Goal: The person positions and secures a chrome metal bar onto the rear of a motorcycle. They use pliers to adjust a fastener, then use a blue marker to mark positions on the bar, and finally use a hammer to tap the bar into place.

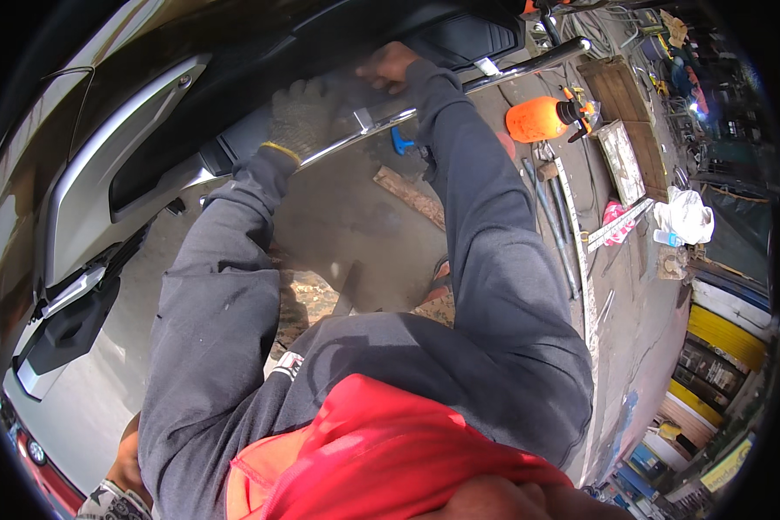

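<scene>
Reaching past the chrome bar [397,119], upper centre of frame. My gloved left hand [302,117] is at it, bare right hand [388,66] beyond; can't tell either's grip. I'd keep bar parallel to dark car panel [338,39].

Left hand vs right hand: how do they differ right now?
Covering: the left hand is in a greyish glove with a yellow edge; the right hand is bare.
Pose: the left hand's fingers point mostly up the picture; the right hand's point left, bent.
Shared: both reach past the chrome bar from dark sleeves. Whether either grips anything isn't clear.
</scene>
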Demonstrator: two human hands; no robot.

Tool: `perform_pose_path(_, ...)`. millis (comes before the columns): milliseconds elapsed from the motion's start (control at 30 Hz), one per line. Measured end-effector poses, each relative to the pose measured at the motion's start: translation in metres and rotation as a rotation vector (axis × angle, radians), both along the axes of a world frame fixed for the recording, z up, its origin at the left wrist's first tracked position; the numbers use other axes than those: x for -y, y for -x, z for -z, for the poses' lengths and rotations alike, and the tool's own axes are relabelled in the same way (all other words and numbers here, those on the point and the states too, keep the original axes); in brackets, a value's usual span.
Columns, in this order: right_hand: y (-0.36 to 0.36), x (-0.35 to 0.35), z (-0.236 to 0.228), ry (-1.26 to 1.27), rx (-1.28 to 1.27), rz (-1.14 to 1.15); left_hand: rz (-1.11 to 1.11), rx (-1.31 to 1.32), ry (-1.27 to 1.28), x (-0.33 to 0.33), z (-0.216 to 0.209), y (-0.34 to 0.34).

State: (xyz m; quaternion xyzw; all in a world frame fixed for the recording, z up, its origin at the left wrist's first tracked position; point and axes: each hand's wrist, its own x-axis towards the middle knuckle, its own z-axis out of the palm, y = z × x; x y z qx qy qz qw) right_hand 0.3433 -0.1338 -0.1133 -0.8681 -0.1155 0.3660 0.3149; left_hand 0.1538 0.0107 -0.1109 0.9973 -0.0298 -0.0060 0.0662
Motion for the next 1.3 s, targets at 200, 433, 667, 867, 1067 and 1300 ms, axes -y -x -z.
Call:
perform_pose_path(200, -0.009, -0.018, 0.01, 0.259, 0.112, -0.163, -0.017, -0.001, -0.033, 0.0, 0.001, -0.003)
perform_pose_path(433, -0.013, -0.01, 0.018, 0.159, 0.146, -0.145, -0.01, 0.026, -0.054, 0.003, 0.016, 0.0)
perform_pose_path(667, -0.01, -0.021, 0.02, 0.244, 0.191, -0.053, 0.049, 0.127, 0.044, 0.011, 0.02, -0.01)
perform_pose_path(867, 0.024, 0.023, 0.026, 0.023, 0.534, -0.182, 0.061, 0.05, -0.083, 0.018, 0.022, -0.041)
perform_pose_path(1067, 0.062, 0.071, 0.057, 0.036, 1.227, -0.613, 0.192, 0.053, -0.2, 0.013, 0.019, -0.046)
perform_pose_path(1300, 0.031, 0.058, 0.081, -0.325, 1.138, -0.751, 0.069, 0.219, -0.238, 0.028, 0.029, -0.018)
